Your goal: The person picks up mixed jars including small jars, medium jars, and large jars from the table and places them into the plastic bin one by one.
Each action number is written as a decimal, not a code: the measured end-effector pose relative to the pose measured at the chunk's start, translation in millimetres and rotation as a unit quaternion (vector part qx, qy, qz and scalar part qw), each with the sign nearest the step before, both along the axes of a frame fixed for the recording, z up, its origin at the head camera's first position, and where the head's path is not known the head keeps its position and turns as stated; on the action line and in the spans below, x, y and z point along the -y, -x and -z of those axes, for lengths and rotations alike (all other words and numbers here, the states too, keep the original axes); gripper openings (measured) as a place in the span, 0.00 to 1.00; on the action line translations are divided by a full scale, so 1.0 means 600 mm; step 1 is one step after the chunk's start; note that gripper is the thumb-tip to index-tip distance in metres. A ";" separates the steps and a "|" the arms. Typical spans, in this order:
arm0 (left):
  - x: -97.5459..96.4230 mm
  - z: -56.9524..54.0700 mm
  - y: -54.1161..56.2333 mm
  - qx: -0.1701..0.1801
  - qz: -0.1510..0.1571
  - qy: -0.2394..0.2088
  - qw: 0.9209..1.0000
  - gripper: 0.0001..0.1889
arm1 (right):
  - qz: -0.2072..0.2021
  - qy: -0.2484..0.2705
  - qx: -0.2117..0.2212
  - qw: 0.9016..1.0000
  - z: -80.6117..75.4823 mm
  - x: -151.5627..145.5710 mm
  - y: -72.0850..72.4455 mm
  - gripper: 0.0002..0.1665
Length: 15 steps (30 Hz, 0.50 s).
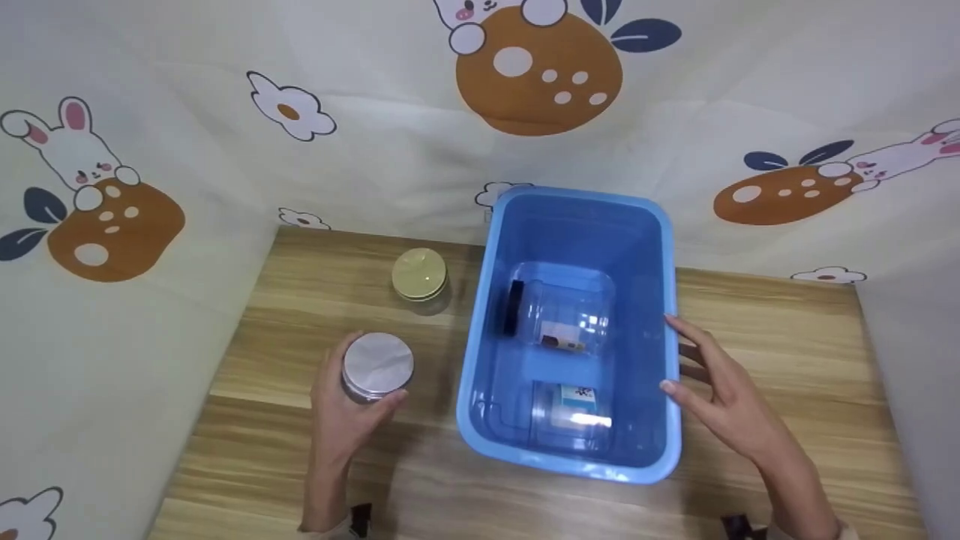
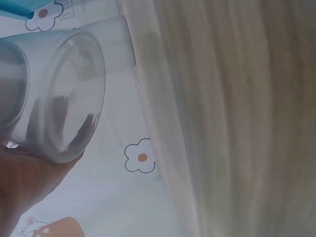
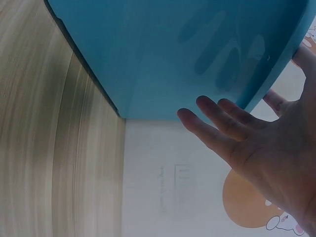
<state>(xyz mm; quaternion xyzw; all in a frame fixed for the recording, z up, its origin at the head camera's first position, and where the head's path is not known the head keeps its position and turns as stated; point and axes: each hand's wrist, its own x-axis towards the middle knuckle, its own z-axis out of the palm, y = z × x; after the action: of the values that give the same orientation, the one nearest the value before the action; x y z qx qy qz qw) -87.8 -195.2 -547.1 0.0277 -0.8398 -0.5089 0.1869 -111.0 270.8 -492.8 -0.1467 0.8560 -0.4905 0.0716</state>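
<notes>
My left hand (image 1: 339, 409) grips a clear jar with a silver lid (image 1: 378, 364). The left wrist view shows the clear base of this jar (image 2: 74, 96) raised off the table. My right hand (image 1: 726, 394) touches the right rim of a blue plastic bin (image 1: 474, 360), its fingers spread along the outer wall in the right wrist view. Inside the bin lie a clear jar with a black lid (image 1: 566, 311), on its side, and another clear container with a blue label (image 1: 574, 416). Behind the left hand, a gold-lidded jar (image 1: 420, 274) stands upright on the table.
The wood-grain table (image 1: 255, 420) carries the bin and the gold-lidded jar. A pale curtain (image 1: 360, 165) printed with rabbits, flowers and orange fruit encloses the back and sides.
</notes>
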 end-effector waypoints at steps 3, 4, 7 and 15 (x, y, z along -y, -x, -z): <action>0.002 0.013 0.005 -0.007 0.004 0.005 1.000 0.51 | 0.005 -0.004 0.003 1.000 0.000 -0.003 0.000 0.45; 0.001 0.015 0.006 -0.010 0.006 0.005 1.000 0.51 | 0.009 -0.004 0.003 1.000 0.000 -0.003 -0.001 0.45; -0.001 0.017 0.009 -0.016 0.011 0.011 1.000 0.50 | 0.017 0.000 0.004 1.000 0.000 -0.004 -0.001 0.45; 0.002 0.011 0.010 -0.002 0.009 0.033 0.999 0.48 | 0.016 0.050 0.002 0.999 0.009 0.001 -0.003 0.46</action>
<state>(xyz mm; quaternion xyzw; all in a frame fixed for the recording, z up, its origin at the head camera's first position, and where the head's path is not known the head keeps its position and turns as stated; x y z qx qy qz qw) -93.9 -196.5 -553.6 0.0129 -0.8559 -0.4829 0.1847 -109.3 269.9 -498.3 -0.1358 0.8324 -0.5341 0.0583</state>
